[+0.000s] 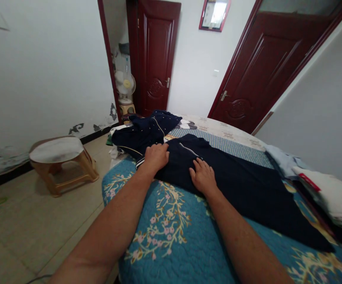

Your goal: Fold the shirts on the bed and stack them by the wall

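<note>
Navy garment (253, 183) lies stretched out on the blue floral quilt (171, 252). Left hand (157, 157) on it near the striped trim (140, 162): fingers curled close together, can't tell if pinching cloth. Right hand (204, 176) rests by the white piping (190, 149), fingers slightly apart. Labels: red strip (309, 182) on folded stack (338, 195), framed sheet (214, 15) on wall (191, 59); any print unreadable at this size.

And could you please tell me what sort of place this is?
Likely a home bedroom: a floral quilt with a navy garment spread on it, an electric fan and dark-red panelled doors.
</note>
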A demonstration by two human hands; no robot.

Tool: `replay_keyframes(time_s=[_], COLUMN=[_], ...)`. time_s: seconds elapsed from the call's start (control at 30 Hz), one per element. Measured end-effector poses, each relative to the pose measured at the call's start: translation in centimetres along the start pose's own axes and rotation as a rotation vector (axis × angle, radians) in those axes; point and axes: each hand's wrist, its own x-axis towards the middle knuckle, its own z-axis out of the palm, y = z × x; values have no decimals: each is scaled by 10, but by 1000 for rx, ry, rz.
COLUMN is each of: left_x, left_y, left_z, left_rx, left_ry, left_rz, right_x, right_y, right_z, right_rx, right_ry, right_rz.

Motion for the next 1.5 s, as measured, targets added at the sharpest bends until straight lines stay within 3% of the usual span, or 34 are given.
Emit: replay_keyframes(time_s=[0.13,0.3,0.43,0.67,0.87,1.03,1.13,1.2,1.27,1.4,1.5], left_x=[-23,-46,-40,-34,-38,-41,-36,-28,-19,-5,-3], left_y=[-29,-40,-48,-62,-58,-54,-41,-22,5,67,96], left_z=[-9,7,16,18,13,7,1,-2,0,28,58], left_rx=[22,30,25,36,57,112,155,128,45,-84,-18], left_ry=[7,-87,-30,-81,-112,-143,-49,13,-3,-189,-247], left_rz=[-156,-138,-133,-202,-311,-305,-224,-53,173,514,507], right_x=[-1,1,-2,-28,-51,-66,-71,-72,-72,-70,-67], right_y=[0,1,1,10,21,37,44,46,46,47,56], right_z=[-1,-1,-5,-6,-5,-13,-19,-21,-24,-27,-29], right_rx=[25,60,88,81,60,73,84,93,103,135,151], right_ry=[-7,-16,10,-17,-84,-99,-94,-98,-102,-102,-98], right_rz=[1,6,5,6,47,62,75,78,83,70,73])
